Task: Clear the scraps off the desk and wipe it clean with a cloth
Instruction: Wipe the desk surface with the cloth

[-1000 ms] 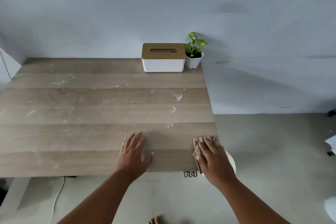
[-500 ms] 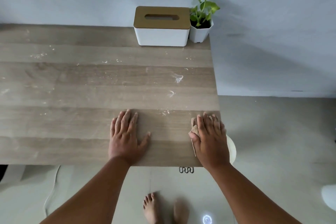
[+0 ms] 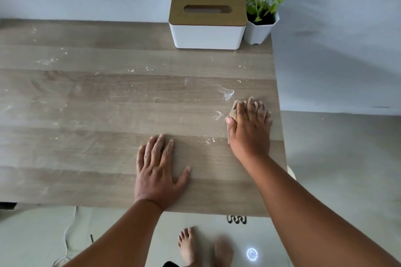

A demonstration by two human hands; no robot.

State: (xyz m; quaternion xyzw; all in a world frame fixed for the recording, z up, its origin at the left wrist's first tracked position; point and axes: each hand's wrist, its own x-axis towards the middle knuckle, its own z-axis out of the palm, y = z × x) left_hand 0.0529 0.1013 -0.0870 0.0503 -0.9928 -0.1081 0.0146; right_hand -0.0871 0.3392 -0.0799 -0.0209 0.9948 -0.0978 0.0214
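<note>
Change since the earlier frame: right hand [image 3: 249,130], with the cloth [image 3: 234,112] under it, has travelled farther up the desk [image 3: 86,115] along the right edge, away from the near edge; left hand [image 3: 157,171] unchanged in place.

Right hand: palm down, fingers spread and pressed flat on the cloth, pinning it to the desk surface rather than gripping it. Only a tan corner of the cloth shows, past the thumb and forefinger.

Left hand: open, fingers apart, flat on the wood near the front edge, holding nothing.

Desk: wood-grain top, against a pale wall.

Scraps [image 3: 209,140]: small white crumbs and powdery smears, scattered over the middle and left of the desk; one cluster lies just left of the right wrist, two curled white smears [image 3: 227,94] lie just beside the cloth.

Tissue box [image 3: 207,21]: white with a wooden slotted lid, upright at the back right.

Potted plant [image 3: 262,17]: white pot, green leaves, touching the box's right side at the desk corner.

Bare feet [image 3: 188,245]: on the floor below the front edge.
</note>
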